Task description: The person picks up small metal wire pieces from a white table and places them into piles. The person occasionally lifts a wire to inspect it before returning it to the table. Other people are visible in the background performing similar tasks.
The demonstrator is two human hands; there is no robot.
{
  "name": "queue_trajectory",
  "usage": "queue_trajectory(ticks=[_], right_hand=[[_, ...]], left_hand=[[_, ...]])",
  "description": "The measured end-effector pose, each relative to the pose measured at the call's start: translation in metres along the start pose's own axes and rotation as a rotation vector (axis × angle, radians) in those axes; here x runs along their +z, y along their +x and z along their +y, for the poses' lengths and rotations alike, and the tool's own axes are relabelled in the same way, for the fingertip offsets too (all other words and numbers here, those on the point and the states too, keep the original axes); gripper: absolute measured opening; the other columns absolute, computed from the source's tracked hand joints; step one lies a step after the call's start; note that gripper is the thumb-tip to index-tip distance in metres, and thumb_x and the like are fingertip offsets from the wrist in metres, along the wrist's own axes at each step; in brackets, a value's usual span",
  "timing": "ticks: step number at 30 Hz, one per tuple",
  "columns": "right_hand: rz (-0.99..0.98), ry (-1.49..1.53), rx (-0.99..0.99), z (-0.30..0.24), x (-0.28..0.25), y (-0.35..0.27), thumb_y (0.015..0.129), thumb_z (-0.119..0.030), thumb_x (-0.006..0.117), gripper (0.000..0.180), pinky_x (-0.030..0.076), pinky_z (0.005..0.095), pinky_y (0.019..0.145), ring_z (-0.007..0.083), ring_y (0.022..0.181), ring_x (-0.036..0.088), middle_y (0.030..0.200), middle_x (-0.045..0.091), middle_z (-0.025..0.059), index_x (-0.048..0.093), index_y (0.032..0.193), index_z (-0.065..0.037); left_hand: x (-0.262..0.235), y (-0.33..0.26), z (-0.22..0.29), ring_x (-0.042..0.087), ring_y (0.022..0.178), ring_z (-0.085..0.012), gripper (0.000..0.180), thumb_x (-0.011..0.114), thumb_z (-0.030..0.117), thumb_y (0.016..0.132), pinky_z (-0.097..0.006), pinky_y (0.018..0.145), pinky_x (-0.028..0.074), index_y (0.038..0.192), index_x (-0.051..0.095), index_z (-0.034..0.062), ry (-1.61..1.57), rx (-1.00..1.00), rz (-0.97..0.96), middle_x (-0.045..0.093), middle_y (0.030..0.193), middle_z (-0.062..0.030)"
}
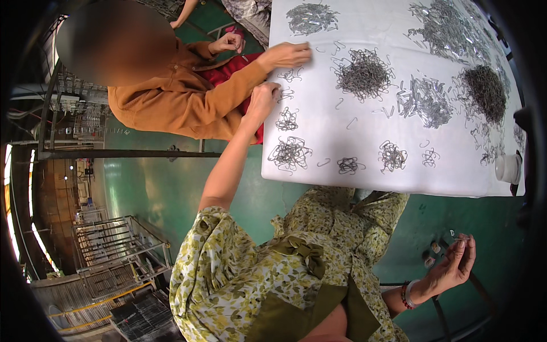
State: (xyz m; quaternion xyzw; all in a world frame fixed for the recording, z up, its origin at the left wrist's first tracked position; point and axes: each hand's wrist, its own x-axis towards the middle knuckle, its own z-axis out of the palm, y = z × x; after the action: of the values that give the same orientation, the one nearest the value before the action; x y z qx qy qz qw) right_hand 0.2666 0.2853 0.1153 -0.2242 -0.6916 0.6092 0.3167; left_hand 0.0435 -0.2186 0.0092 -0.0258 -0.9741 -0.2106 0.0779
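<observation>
Her left hand (261,101) rests, grip unclear, among wire clips (289,153) on the white table (364,176), her right hand (454,263) pinching one below it; light, springy, tangle-prone, best pinched singly.

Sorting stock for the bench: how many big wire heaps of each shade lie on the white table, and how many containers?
Dark grey wire heaps: 2
Shiny silver wire heaps: 3
White round container: 1
Total: 6
</observation>
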Motion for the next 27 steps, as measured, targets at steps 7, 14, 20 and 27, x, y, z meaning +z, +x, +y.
queue_trajectory(ticks=[7, 14, 20, 27], right_hand=[[-0.083, 0.06, -0.057, -0.005, -0.004, -0.003, 0.089, -0.002, 0.061, 0.024, 0.038, 0.0181, 0.055, 0.0082, 0.069, 0.053, 0.095, 0.065, 0.0133, 0.06, 0.111, 0.005], [0.007, -0.004, -0.033, 0.001, -0.002, -0.002, 0.088, 0.0, 0.062, 0.024, 0.034, 0.02, 0.053, 0.0092, 0.065, 0.048, 0.094, 0.064, 0.0153, 0.06, 0.111, 0.006], [-0.023, 0.008, -0.016, -0.003, 0.012, -0.003, 0.088, -0.001, 0.062, 0.024, 0.034, 0.0201, 0.053, 0.0097, 0.065, 0.05, 0.095, 0.064, 0.0156, 0.06, 0.111, 0.007], [0.009, 0.009, 0.002, -0.003, 0.013, -0.005, 0.088, -0.002, 0.063, 0.023, 0.036, 0.0201, 0.053, 0.0097, 0.067, 0.051, 0.095, 0.064, 0.0136, 0.061, 0.109, 0.006]], left_hand=[[0.051, 0.032, -0.009, 0.045, 0.12, -0.0415, 0.041, 0.046, -0.002, 0.085, -0.044, 0.105, 0.034, 0.125, 0.054, 0.0004, 0.148, 0.059, 0.253, 0.052, 0.125, -0.0251], [0.044, 0.045, -0.004, 0.059, 0.101, -0.037, 0.026, 0.059, 0.013, 0.085, -0.042, 0.092, 0.045, 0.108, 0.067, 0.0068, -0.004, -0.159, -0.053, 0.065, 0.1, -0.0203], [0.063, 0.043, 0.001, 0.061, 0.095, -0.0336, 0.03, 0.073, 0.009, 0.074, -0.039, 0.083, 0.048, 0.103, 0.07, 0.0056, 0.094, 0.005, 0.152, 0.064, 0.107, -0.0184], [0.053, 0.054, -0.005, 0.061, 0.091, -0.0312, 0.015, 0.068, 0.005, 0.077, -0.039, 0.083, 0.048, 0.092, 0.067, 0.0024, -0.017, -0.036, -0.046, 0.065, 0.094, -0.0166]])
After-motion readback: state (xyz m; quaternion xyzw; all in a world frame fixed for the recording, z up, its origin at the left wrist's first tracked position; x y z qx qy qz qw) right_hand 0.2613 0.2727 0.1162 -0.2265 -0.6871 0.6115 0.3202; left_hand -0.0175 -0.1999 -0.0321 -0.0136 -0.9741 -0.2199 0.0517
